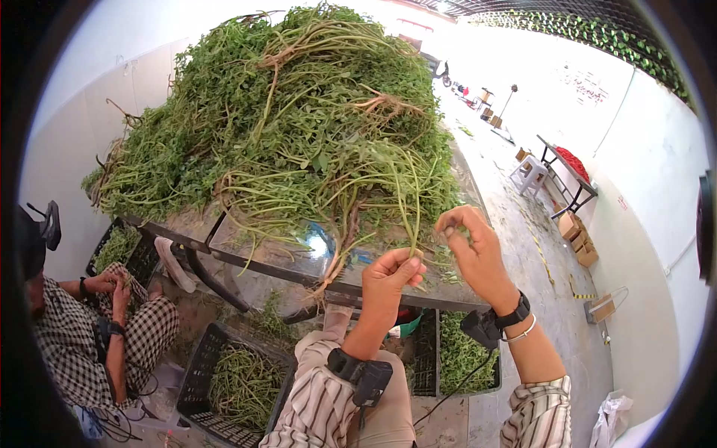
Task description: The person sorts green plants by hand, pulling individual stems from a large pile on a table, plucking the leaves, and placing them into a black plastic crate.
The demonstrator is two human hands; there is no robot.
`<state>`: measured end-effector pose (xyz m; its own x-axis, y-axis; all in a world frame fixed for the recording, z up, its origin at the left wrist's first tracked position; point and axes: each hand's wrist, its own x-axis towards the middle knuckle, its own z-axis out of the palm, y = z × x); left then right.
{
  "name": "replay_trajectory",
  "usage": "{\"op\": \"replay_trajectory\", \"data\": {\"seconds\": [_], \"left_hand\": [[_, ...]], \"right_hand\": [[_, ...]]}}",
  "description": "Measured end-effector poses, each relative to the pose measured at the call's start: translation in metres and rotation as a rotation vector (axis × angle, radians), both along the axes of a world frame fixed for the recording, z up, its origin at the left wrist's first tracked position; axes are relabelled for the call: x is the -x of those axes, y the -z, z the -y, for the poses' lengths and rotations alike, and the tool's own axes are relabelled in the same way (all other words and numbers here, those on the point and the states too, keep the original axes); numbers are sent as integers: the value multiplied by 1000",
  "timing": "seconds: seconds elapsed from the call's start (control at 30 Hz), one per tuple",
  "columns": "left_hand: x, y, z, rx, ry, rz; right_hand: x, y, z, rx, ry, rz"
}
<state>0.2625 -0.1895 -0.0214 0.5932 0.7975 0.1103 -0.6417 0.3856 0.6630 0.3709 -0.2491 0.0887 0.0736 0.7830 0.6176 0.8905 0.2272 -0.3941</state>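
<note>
My left hand [390, 279] is closed around the lower end of a few thin green stems [409, 196], which rise upright in front of the pile. To its right, my right hand [476, 252] is held up with curled fingers, thumb close to the forefinger; whatever may be between them is too small to make out. Beyond both hands, a large heap of leafy green plants [299, 112] covers the table [261, 257]. A bunch with pale roots [332, 272] hangs over the table's front edge, left of my left hand.
Below left stands a black crate [196, 373] holding cut stems [243, 384]. Another crate with leafy greens [464, 355] is below right. A seated person in checked clothes [71, 328] works at the left. A white stool [530, 175] and cardboard boxes [579, 235] stand along the right wall.
</note>
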Motion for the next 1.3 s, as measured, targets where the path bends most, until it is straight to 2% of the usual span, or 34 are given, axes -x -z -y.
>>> {"op": "replay_trajectory", "data": {"seconds": [0.07, 0.1, 0.17, 0.2, 0.27, 0.3, 0.53, 0.67, 0.73, 0.77, 0.83, 0.87, 0.93, 1.03, 1.13, 1.27, 1.3], "left_hand": [[-1, 2, 1, -44, -48, 12], [2, 5, 1, -63, -81, 15], [-1, 8, -4, -163, -53, -142], [-5, 5, -7, -200, -62, -116], [-6, 10, -1, -103, -51, -65], [-6, 12, -2, -121, -43, -41], [-2, 11, -4, -101, -62, -73], [-3, 11, -6, -133, -85, -44], [-2, 7, -5, -144, -91, -33], [-1, 4, -5, -165, -107, -51], [0, 3, -5, -181, -118, -66], [-1, 4, -5, -172, -128, -71], [-1, 8, -4, -158, -129, -77], [2, 11, -1, -160, -135, -24], [4, 3, -1, -124, -145, -50], [3, 3, 0, -136, -163, -82], [3, 4, 1, -151, -161, -82]], "right_hand": [[11, -14, 3, 141, 84, -118], [15, -11, 0, 124, 50, -113], [14, -11, -7, 6, 43, 557], [14, -18, -13, -32, 51, 582], [17, -19, -16, 135, -50, 800], [13, -17, -21, 98, -58, 850], [3, -34, -22, 158, -74, 1016], [8, -34, -23, 125, -41, 922], [8, -32, -23, 143, 34, 644], [7, -31, -22, 146, 37, 644], [6, -30, -22, 83, 4, 385], [0, -30, -24, 87, 9, 386], [-16, -34, -28, 41, 87, 195], [-37, -57, -27, -24, 117, 53], [-28, -68, -15, 96, 207, -26], [-10, -54, -7, 151, 164, 130], [-11, -49, -8, 126, 100, 243]]}}
